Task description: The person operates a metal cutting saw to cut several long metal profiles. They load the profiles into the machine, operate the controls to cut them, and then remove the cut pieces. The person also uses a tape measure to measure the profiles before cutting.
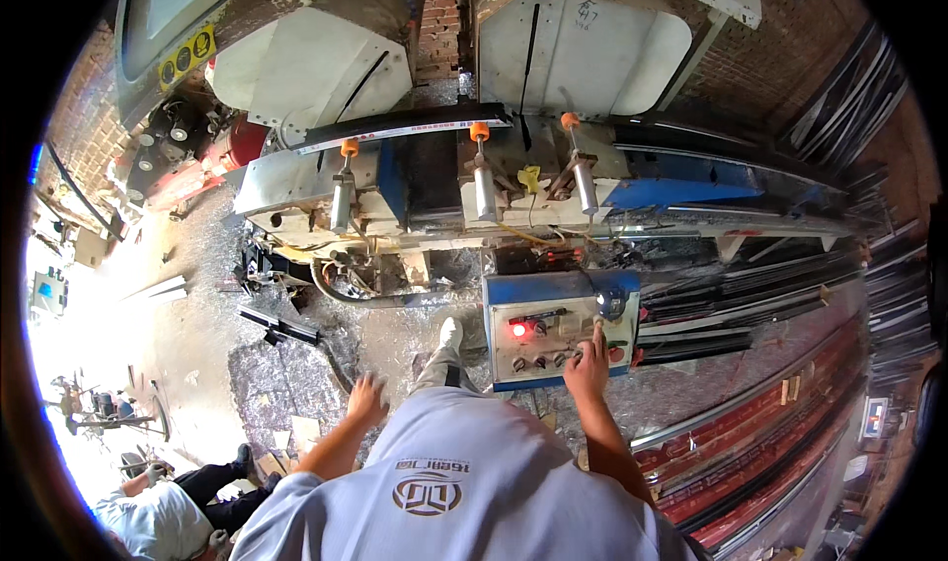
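My right hand (590, 363) is over the control box (502, 349), a pale panel with a blue edge. Its index finger stretches forward onto a control at the panel's upper right, and the hand grips nothing. On the panel are a lit red lamp (519, 331), several dark knobs and a black marker pen (538, 316). My left hand (367, 400) hangs empty beside my body, fingers loosely apart. Ahead, a long dark profile (405, 129) lies across the saw machine, under orange-tipped clamps (479, 134) on metal cylinders.
Two large pale saw guards (602, 57) rise behind the bench. Dark profile offcuts (279, 324) lie on the floor at left, and long red-wrapped profiles (750, 433) at right. Another person (163, 512) is at lower left. A blue-and-black round tool (612, 304) sits on the box's far edge.
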Tool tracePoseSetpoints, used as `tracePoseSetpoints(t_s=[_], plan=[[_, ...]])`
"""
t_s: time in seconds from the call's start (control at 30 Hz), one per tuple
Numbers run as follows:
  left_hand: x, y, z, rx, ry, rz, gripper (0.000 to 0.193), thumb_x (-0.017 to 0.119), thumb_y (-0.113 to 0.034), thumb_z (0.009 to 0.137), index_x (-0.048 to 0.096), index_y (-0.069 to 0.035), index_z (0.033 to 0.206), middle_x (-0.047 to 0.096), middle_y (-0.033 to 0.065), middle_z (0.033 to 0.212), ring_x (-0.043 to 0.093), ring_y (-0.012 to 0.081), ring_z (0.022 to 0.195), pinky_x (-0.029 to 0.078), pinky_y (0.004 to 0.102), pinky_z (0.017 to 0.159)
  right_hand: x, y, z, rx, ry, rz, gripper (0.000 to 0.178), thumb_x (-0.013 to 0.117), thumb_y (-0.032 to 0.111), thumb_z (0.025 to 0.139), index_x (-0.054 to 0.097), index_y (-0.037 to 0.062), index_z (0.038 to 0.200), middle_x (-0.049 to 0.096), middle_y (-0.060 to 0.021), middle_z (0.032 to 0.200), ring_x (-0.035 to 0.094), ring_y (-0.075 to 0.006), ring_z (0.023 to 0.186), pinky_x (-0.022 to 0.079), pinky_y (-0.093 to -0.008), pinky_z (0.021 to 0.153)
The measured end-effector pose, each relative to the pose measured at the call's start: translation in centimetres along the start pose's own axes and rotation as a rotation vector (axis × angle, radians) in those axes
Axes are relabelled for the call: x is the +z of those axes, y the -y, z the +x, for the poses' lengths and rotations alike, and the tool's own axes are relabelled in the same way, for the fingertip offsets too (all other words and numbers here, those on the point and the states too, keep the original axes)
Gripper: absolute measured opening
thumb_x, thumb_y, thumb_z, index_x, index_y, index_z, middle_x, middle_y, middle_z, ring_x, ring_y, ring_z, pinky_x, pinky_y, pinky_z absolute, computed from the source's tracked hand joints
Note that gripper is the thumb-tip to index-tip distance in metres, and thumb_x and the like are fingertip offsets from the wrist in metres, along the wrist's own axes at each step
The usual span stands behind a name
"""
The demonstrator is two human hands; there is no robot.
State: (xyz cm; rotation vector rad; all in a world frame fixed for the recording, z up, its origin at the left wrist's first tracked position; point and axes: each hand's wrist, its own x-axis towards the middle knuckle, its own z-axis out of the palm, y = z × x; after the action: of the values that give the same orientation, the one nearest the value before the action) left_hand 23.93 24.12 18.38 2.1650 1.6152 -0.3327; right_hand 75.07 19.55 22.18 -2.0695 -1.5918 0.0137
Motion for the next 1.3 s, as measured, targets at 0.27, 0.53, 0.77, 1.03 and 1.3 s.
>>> tracePoseSetpoints(t_s=[0.27, 0.53, 0.77, 1.03, 1.3], plan=[[14.1, 8.6, -11.1, -0.067, 0.655, -0.297, 0.058, 0.068, -0.042, 0.076, 0.065, -0.008, 0.123, 0.069, 0.0192, 0.114, 0.065, 0.0369, 0.105, 0.051, 0.0427, 0.093, -0.5, 0.2, -2.7, 0.113, 0.036, 0.13, 0.029, 0.06, 0.006, 0.074, 0.048, 0.0022, 0.1, 0.037, -0.0302, 0.147, 0.04, -0.0486, 0.131, 0.034, -0.0535, 0.109], [3.6, -1.1, -3.8, -0.211, 0.042, -0.707, 0.054, 0.067, -0.037, 0.086, 0.058, -0.007, 0.13, 0.066, 0.0165, 0.122, 0.065, 0.0329, 0.109, 0.052, 0.0414, 0.092, 1.1, -1.3, -7.3, -0.009, 0.093, -0.093, 0.036, 0.063, 0.01, 0.075, 0.048, -0.0006, 0.106, 0.024, -0.0305, 0.154, 0.025, -0.0474, 0.142, 0.025, -0.0522, 0.116], [10.1, 4.6, -10.9, -0.269, 0.021, -0.966, 0.051, 0.068, -0.031, 0.087, 0.059, -0.002, 0.127, 0.065, 0.0201, 0.121, 0.066, 0.0308, 0.108, 0.052, 0.0379, 0.091, 2.1, -3.2, -5.5, 0.188, 0.012, -0.154, 0.035, 0.063, 0.01, 0.08, 0.053, 0.0022, 0.114, 0.031, -0.0273, 0.152, 0.027, -0.046, 0.141, 0.027, -0.0516, 0.116], [22.1, 20.5, -28.9, -0.572, 0.377, -0.553, 0.055, 0.07, -0.032, 0.082, 0.061, 0.003, 0.123, 0.069, 0.0233, 0.111, 0.066, 0.0344, 0.106, 0.052, 0.0385, 0.091, 1.0, -3.6, 0.8, 0.16, -0.066, -0.105, 0.022, 0.064, 0.013, 0.076, 0.054, 0.0059, 0.095, 0.048, -0.027, 0.139, 0.045, -0.0427, 0.127, 0.038, -0.0474, 0.106], [16.3, 18.4, -27.8, -0.485, 0.099, -0.737, 0.054, 0.067, -0.031, 0.087, 0.058, 0.004, 0.126, 0.069, 0.0231, 0.113, 0.068, 0.0308, 0.103, 0.053, 0.0367, 0.086, -0.3, -3.0, 1.0, 0.162, -0.025, -0.112, 0.014, 0.063, 0.02, 0.083, 0.058, 0.0073, 0.087, 0.061, -0.0201, 0.118, 0.053, -0.0405, 0.116, 0.046, -0.0529, 0.089]])
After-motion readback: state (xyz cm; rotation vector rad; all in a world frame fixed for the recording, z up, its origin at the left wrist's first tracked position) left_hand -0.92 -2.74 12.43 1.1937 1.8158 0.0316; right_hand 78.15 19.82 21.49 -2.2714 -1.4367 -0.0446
